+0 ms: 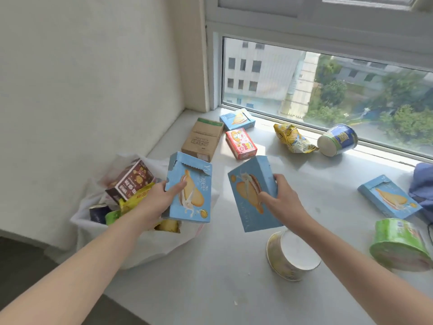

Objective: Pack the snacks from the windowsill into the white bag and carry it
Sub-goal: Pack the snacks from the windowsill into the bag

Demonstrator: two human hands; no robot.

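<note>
Your left hand [155, 195] has its grip closed around a blue biscuit box [191, 191], thumb across the printed front, and holds it upright over the open mouth of the white bag [150, 245]. The bag sits at the near left end of the windowsill [222, 266], against the wall, and already contains a brown box [131, 180], a yellow packet [134, 198] and a dark can [98, 213]. Your right hand [282, 198] grips a second blue box [251, 194] by its right edge, tilted, above the sill just right of the first.

Farther along the sill lie a kraft carton [202, 138], a small red box [240, 143] and another blue box [237, 118] near the window. A yellow crumpled bag [291, 137] and a blue-banded cup [337, 140] lying on its side are far right. A fourth blue box [389, 197] lies flat at the right. A green cup [399, 245] and a yellow cup [290, 254] lie near you, both tipped over.
</note>
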